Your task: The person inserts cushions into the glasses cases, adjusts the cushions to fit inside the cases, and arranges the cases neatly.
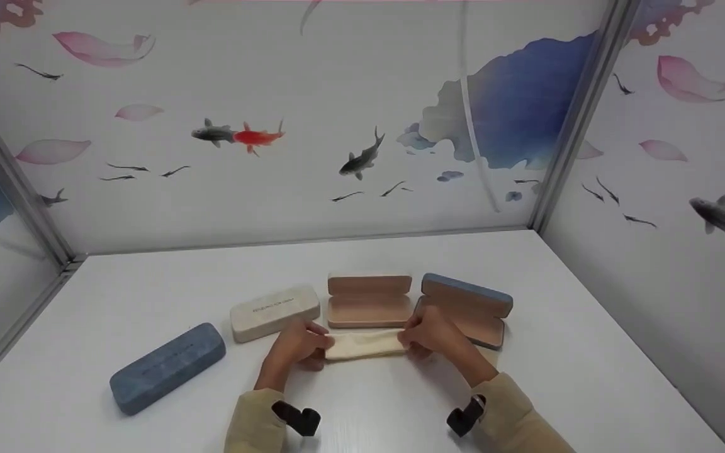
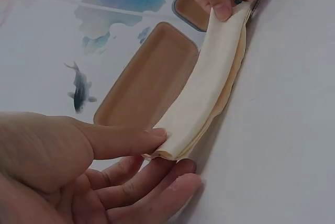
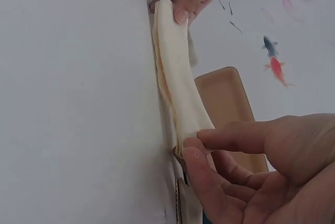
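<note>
A folded cream cloth (image 1: 365,346) is stretched into a narrow strip between both hands, low over the table. My left hand (image 1: 296,346) pinches its left end, thumb on top and fingers beneath, as the left wrist view shows. At the other end, my right hand (image 1: 435,333) pinches the cloth (image 3: 183,72) between thumb and fingers. Just behind the strip lies a glasses case (image 1: 369,311) with its lid up and a bare tan lining. A blue glasses case (image 1: 466,296), also with its lid raised, stands behind the right hand, which partly covers it.
A closed cream glasses case (image 1: 274,313) with lettering sits behind the left hand. Farther left lies a closed blue case (image 1: 167,368). A beige flat piece (image 1: 488,356) shows partly beside the right forearm. Printed panels (image 1: 312,189) wall the white table (image 1: 362,409).
</note>
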Tool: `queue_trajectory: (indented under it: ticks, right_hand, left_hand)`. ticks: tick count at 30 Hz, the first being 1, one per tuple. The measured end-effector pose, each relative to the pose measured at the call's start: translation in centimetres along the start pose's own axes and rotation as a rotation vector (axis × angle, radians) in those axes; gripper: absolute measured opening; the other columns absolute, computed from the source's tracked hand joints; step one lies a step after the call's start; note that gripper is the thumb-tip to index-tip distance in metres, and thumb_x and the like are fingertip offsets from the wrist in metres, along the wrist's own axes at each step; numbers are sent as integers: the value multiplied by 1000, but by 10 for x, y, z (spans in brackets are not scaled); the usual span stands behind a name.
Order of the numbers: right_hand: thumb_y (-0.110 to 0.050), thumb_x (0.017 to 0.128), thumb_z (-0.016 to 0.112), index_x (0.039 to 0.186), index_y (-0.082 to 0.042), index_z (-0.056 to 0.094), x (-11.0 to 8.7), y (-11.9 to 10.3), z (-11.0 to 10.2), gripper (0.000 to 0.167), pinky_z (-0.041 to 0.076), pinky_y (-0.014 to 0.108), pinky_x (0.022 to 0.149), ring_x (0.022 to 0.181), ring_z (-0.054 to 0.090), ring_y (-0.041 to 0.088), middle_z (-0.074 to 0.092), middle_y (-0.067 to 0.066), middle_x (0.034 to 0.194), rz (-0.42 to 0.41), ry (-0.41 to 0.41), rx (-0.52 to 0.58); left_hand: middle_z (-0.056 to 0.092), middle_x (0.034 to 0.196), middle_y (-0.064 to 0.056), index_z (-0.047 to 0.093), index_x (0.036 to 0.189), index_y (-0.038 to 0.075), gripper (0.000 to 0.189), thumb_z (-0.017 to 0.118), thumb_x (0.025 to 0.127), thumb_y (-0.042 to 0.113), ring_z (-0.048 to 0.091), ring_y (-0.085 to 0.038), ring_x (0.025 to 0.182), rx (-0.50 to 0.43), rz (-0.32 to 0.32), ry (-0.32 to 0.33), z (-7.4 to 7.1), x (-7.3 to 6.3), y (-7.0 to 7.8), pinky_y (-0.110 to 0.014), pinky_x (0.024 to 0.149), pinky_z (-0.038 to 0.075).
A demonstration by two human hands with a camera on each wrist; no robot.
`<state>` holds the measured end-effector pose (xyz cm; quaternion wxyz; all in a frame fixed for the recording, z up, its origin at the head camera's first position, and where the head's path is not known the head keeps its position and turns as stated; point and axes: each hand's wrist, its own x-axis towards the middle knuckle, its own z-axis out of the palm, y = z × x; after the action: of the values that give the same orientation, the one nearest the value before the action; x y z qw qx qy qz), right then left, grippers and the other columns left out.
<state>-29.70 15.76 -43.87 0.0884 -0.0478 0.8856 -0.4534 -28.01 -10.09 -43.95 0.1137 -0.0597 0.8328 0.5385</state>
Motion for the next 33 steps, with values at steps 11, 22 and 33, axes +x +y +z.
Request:
queue_trajectory:
  ticks: [11, 22, 33]
  right_hand:
    - [-11, 86, 78, 89, -5, 73, 3, -2, 3, 8, 51, 24, 54, 61, 60, 13, 66, 4, 77, 62, 55, -22]
    - [-7, 95, 65, 95, 1, 70, 4, -5, -3, 9, 40, 27, 51, 57, 45, 15, 54, 4, 69, 68, 58, 235]
    - [-10, 95, 66, 95, 0, 69, 13, -13, -6, 10, 34, 25, 49, 60, 46, 14, 59, 6, 76, 63, 106, 284]
  left_hand:
    - [71, 85, -17, 66, 113, -11, 26, 71, 88, -1, 67, -14, 60, -114, -1, 12, 3, 6, -4, -31, 59, 60]
    - [68, 90, -15, 64, 115, -15, 28, 67, 91, -2, 70, -18, 68, -153, 31, 20, -7, 16, 12, -32, 65, 62]
    - [71, 98, -21, 67, 116, -12, 25, 61, 94, -1, 67, -16, 75, -6, 63, 127, -8, 30, 26, -30, 67, 60]
